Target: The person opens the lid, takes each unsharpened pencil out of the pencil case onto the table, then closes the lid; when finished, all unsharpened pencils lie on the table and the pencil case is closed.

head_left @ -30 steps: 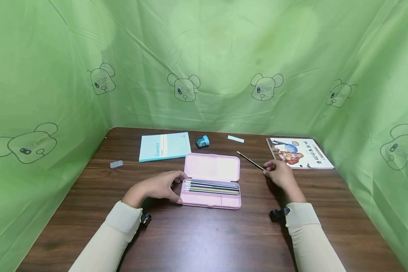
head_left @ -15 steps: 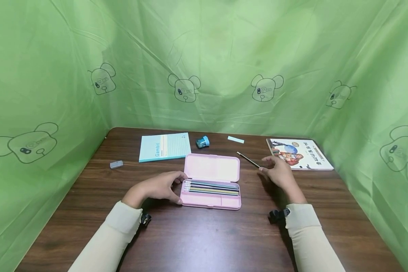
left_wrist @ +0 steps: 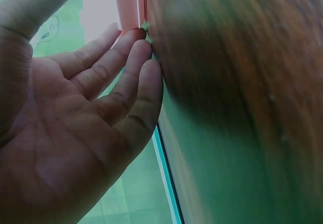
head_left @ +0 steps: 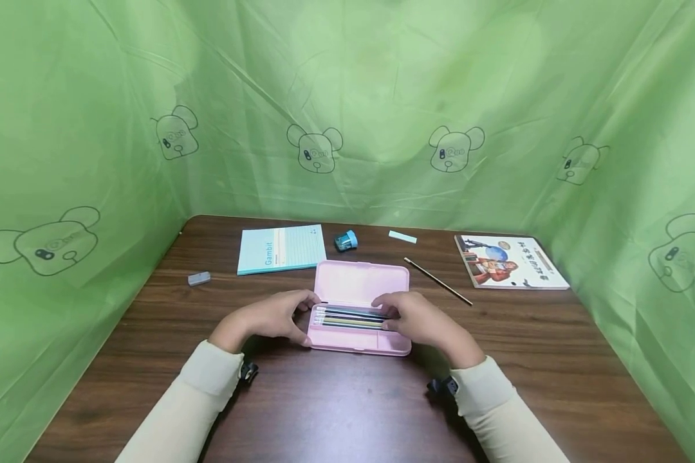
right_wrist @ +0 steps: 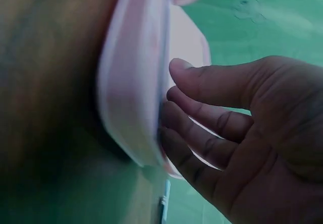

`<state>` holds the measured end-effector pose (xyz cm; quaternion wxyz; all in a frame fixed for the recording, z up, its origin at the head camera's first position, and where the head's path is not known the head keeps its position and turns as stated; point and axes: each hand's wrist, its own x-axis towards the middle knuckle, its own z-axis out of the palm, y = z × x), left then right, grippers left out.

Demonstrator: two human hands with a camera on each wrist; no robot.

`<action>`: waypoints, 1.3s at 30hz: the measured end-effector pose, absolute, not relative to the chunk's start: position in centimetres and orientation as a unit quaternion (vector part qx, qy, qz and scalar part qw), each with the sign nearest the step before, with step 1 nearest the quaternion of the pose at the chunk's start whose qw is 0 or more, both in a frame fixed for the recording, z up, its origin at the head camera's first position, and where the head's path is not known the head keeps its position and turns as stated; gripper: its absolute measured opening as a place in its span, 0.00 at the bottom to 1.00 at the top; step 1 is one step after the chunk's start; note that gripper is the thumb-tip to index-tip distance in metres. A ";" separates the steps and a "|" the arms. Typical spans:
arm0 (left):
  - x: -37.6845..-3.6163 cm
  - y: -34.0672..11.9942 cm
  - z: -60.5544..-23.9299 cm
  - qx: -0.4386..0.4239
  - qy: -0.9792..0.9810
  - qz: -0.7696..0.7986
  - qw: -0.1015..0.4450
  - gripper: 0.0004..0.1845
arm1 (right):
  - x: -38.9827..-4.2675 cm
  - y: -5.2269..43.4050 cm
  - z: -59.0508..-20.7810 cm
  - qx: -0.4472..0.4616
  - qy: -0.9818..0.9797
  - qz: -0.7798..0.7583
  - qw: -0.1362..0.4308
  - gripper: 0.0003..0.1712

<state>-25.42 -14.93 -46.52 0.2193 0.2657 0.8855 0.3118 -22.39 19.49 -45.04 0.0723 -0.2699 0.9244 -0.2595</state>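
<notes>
A pink pencil case [head_left: 342, 339] lies with its lid raised, several pencils [head_left: 347, 319] side by side in its long rear compartment. My left hand [head_left: 274, 315] holds the case's left end, thumb at the front corner and fingers toward the hinge. In the left wrist view, the fingertips meet the end of the case [left_wrist: 128, 7]. Over the right part of the pencils is my right hand [head_left: 419, 319]. The right wrist view shows its thumb and fingers [right_wrist: 202, 133] apart at the case's opening; contact with a pencil cannot be made out. Another pencil [head_left: 438, 281] rests on the table, untouched.
Behind the case are a blue notebook [head_left: 281, 249], a blue pencil sharpener [head_left: 345, 241] and a small light-blue strip [head_left: 402, 236]. A picture book [head_left: 511, 262] lies at the right, a small grey-white block [head_left: 199, 278] at the left. Green curtains [head_left: 376, 77] surround the wooden table [head_left: 347, 411].
My right hand has let go of the single pencil and moved left over the pencil case. That pencil stays on the table. My left hand has kept its place.
</notes>
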 end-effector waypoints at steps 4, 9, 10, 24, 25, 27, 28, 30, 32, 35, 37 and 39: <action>-25.5 -14.9 -46.5 0.264 0.887 0.311 0.219 0.44 | -22.2 18.7 -45.8 -0.282 0.931 -0.227 0.056 0.20; -25.5 -14.9 -46.5 0.266 0.886 0.311 0.218 0.44 | -22.1 18.3 -46.1 -0.284 0.937 -0.199 0.040 0.18; -25.4 -14.9 -46.4 0.267 0.886 0.311 0.217 0.44 | -22.1 18.2 -46.1 -0.284 0.938 -0.195 0.039 0.18; -25.4 -14.9 -46.5 0.267 0.885 0.312 0.220 0.43 | -22.4 19.0 -46.0 -0.308 0.918 -0.245 0.047 0.16; -25.4 -14.9 -46.5 0.267 0.885 0.313 0.220 0.43 | -22.5 19.4 -45.9 -0.307 0.912 -0.268 0.051 0.16; -25.4 -14.9 -46.4 0.267 0.884 0.314 0.220 0.43 | -22.9 20.6 -45.6 -0.294 0.900 -0.317 0.055 0.16; -25.4 -14.9 -46.4 0.267 0.884 0.314 0.220 0.43 | -23.1 21.3 -45.4 -0.279 0.895 -0.345 0.054 0.16; -25.5 -14.8 -46.4 0.269 0.884 0.313 0.219 0.43 | -23.5 22.9 -44.9 -0.239 0.884 -0.400 0.047 0.17; -25.5 -14.8 -46.4 0.269 0.885 0.312 0.219 0.43 | -24.0 24.7 -44.6 -0.192 0.877 -0.440 0.022 0.18; -25.4 -14.8 -46.4 0.269 0.886 0.309 0.218 0.44 | -24.8 27.5 -44.3 -0.127 0.890 -0.436 -0.032 0.17; -25.4 -14.8 -46.4 0.266 0.886 0.309 0.219 0.44 | -25.3 29.2 -44.6 -0.091 0.907 -0.406 -0.064 0.17; -25.3 -14.8 -46.4 0.263 0.886 0.311 0.220 0.44 | -25.7 30.6 -45.1 -0.065 0.926 -0.362 -0.088 0.17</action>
